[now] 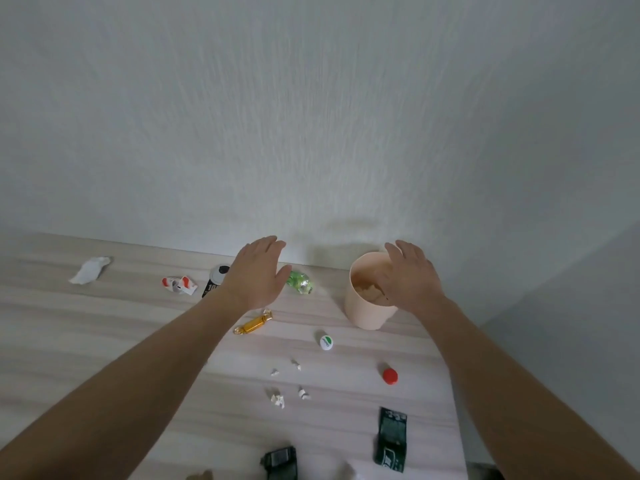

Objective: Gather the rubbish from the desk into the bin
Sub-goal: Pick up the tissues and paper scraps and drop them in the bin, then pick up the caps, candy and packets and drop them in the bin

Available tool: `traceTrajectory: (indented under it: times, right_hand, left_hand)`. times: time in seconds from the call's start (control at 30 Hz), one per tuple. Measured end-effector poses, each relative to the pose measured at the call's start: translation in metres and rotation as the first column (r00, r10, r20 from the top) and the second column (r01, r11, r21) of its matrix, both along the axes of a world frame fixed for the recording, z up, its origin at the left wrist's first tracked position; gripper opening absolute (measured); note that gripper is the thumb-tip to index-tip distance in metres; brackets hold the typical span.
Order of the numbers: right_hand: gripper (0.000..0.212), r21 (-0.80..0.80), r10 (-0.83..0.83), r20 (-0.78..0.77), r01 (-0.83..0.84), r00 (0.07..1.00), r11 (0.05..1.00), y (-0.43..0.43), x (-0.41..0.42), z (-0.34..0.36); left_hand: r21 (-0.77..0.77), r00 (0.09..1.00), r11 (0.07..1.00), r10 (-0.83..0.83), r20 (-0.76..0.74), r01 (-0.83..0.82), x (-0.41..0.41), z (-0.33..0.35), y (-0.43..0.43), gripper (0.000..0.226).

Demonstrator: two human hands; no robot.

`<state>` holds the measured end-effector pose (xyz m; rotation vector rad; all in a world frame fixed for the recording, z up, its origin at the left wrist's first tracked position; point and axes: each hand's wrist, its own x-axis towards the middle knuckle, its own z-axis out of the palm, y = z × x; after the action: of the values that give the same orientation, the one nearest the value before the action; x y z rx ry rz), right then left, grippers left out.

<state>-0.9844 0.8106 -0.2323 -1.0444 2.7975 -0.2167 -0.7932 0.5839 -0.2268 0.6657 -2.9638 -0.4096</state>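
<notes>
Your rubbish lies scattered over the pale wood-grain desk (104, 341), mostly across the lower middle of the frame. The crumpled green foil wrapper (300, 282) sits just beside the thumb of your left hand (258, 273), and the twisted gold sweet wrapper (252, 323) lies just below that wrist. Both look feather-light and crackly, so a pinch at a twisted end should lift them. The small white paper scraps (278, 400) at lower centre will likely need fingertip picks or a sweep. The round red plastic cap (390, 375) and the white cap with a green mark (326, 342) are stiff and may roll, so take them by the rim. The pale peach round plastic bin (363, 313) stands right of centre, close to the white wall (311, 133), with something crumpled inside. Your right hand (410, 277) hovers over its mouth. Both hands are spread with fingers straight, holding nothing.
</notes>
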Motion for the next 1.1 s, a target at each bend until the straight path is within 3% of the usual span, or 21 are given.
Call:
traceTrajectory:
  times: [0.3,0.6,0.97,1.1]
  right_hand:
    - [0.052,-0.059,0.031,-0.072,-0.035,0.997,0.998,0.053,0.065,0.002]
    - [0.064,0.053,0.061,0.038,-0.063,0.997,0.997,0.1,0.144,-0.03]
    - [0.064,0.126,-0.078,0.132,0.061,0.988,0.99,0.141,0.257,-0.072]
    - [0.064,0.171,-0.122,0.179,0.091,0.976,0.981,0.147,0.287,-0.096]
  left_hand:
    - [0.006,0.998,1.0,0.013,-0.053,-0.013,0.049,0.002,0.051,0.049]
    - [0.056,1.0,0.998,0.012,0.018,-0.013,0.127,-0.043,0.106,0.051]
    - [0.113,0.987,0.982,-0.158,0.038,0.153,0.195,-0.088,0.135,0.046]
    - [0.151,0.97,0.968,-0.22,0.108,0.202,0.204,-0.113,0.141,0.05]
